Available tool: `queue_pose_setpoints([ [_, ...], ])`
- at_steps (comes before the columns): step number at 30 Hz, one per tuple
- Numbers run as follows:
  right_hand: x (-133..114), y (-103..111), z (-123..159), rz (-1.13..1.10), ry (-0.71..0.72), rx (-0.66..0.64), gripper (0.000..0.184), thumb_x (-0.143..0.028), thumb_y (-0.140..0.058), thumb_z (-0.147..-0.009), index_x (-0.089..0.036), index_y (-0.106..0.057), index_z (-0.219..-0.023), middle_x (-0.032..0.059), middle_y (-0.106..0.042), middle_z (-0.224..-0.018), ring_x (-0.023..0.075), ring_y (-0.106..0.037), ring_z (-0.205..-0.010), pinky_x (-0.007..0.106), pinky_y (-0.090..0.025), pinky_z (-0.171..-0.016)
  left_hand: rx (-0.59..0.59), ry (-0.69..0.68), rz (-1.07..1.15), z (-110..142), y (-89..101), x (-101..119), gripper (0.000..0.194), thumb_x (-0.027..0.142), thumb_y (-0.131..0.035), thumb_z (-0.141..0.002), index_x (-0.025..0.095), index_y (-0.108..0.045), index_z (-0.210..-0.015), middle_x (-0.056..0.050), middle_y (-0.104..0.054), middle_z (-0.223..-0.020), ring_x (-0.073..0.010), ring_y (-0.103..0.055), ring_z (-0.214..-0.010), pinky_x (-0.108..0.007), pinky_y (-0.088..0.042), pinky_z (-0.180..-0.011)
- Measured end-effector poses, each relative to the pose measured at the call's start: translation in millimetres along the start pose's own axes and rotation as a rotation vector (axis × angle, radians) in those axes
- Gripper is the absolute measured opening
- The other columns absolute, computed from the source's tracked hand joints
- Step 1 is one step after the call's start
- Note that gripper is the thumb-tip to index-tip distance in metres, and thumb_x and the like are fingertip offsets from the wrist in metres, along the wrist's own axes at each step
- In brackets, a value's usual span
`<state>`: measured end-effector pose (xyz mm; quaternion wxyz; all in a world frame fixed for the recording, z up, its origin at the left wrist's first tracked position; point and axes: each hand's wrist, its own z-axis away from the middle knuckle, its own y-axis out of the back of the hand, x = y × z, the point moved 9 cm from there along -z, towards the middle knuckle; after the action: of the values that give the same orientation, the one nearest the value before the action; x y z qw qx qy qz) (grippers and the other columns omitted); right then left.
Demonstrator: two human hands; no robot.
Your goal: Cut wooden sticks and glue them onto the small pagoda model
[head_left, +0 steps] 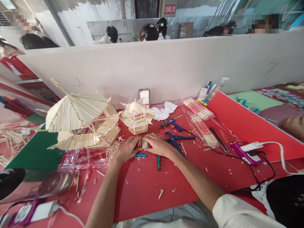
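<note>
Short pale wooden sticks (144,144) stand side by side in a small row at the middle of the red table. My left hand (127,147) grips the row from the left, its fingers curved round the far end. From the right, my right hand (155,145) closes on the same sticks, and the fingertips of both hands nearly meet. Just behind them sits a small pavilion model (136,117) built of sticks. A blue marker (141,155) lies just nearer than the sticks. Close to my right wrist are green-handled pliers (159,163) and a blue-handled cutter (177,144).
A larger stick pavilion (78,117) stands at the left on a green board (38,150). A glue gun (172,123), bundled sticks (204,129), a red board (256,129) and a purple power strip (247,153) lie rightward. A white partition (152,68) closes the back.
</note>
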<state>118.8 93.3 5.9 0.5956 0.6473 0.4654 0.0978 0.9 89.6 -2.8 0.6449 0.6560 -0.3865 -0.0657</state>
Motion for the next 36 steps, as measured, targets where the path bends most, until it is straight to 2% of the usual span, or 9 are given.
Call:
queue_pose_setpoints([
  [7,-4,1,0,0.043,0.027,-0.018,0.031,-0.034,-0.07,-0.09,-0.021,-0.069,-0.117,0.0122,-0.063,-0.121,0.0269,-0.056,-0.112,0.045,-0.049,-0.098,0.019,0.009,0.006,3,4.5,-2,0.046,0.034,-0.061,-0.091,0.023,-0.051,-0.135,-0.012,-0.062,-0.131,-0.0285,-0.054,-0.127,-0.048,-0.047,-0.106],
  [11,-3,0,0,0.067,0.023,-0.024,0.032,-0.034,-0.07,-0.089,-0.02,-0.068,-0.118,0.0116,-0.063,-0.119,0.027,-0.056,-0.111,0.045,-0.049,-0.098,0.058,-0.006,0.006,-1,6.0,5,0.033,0.027,-0.058,-0.092,0.02,-0.057,-0.125,-0.012,-0.06,-0.134,-0.0273,-0.053,-0.128,-0.046,-0.045,-0.109],
  [15,-4,-1,0,0.088,0.037,-0.027,0.033,-0.033,-0.071,-0.089,-0.02,-0.068,-0.119,0.0116,-0.063,-0.119,0.0273,-0.056,-0.11,0.045,-0.049,-0.097,0.134,0.039,0.012,-6,5.7,7,0.021,0.017,-0.051,-0.092,0.02,-0.062,-0.11,-0.011,-0.063,-0.125,-0.0251,-0.057,-0.12,-0.043,-0.047,-0.106],
  [24,-4,2,1,0.109,0.032,-0.049,0.026,-0.029,-0.071,-0.088,-0.019,-0.068,-0.112,0.0108,-0.063,-0.113,0.0268,-0.055,-0.107,0.044,-0.05,-0.094,0.195,0.127,-0.015,-11,-0.5,5,0.014,0.011,-0.055,-0.087,0.02,-0.061,-0.095,-0.011,-0.064,-0.116,-0.0272,-0.058,-0.118,-0.045,-0.049,-0.102],
  [30,-4,1,1,0.109,0.033,-0.042,0.022,-0.028,-0.071,-0.088,-0.018,-0.069,-0.107,0.0103,-0.063,-0.11,0.0259,-0.056,-0.106,0.041,-0.05,-0.093,0.201,0.146,-0.036,-12,-6.6,6,0.009,0.015,-0.049,-0.093,0.018,-0.057,-0.09,-0.016,-0.06,-0.122,-0.0295,-0.054,-0.122,-0.048,-0.046,-0.103],
  [33,-3,1,2,0.105,0.032,-0.026,0.022,-0.029,-0.071,-0.089,-0.018,-0.069,-0.108,0.0105,-0.064,-0.111,0.0258,-0.056,-0.106,0.041,-0.05,-0.093,0.243,0.122,0.013,-8,4.0,6,0.011,0.015,-0.044,-0.095,0.019,-0.054,-0.091,-0.015,-0.061,-0.117,-0.0271,-0.055,-0.118,-0.045,-0.047,-0.1],
  [36,-2,1,2,0.092,0.039,-0.01,0.024,-0.032,-0.069,-0.09,-0.018,-0.07,-0.11,0.0112,-0.064,-0.112,0.0263,-0.056,-0.109,0.041,-0.049,-0.095,0.298,0.162,0.055,1,25.0,-5,0.014,0.018,-0.038,-0.098,0.02,-0.051,-0.095,-0.012,-0.063,-0.107,-0.0228,-0.06,-0.103,-0.039,-0.049,-0.092],
])
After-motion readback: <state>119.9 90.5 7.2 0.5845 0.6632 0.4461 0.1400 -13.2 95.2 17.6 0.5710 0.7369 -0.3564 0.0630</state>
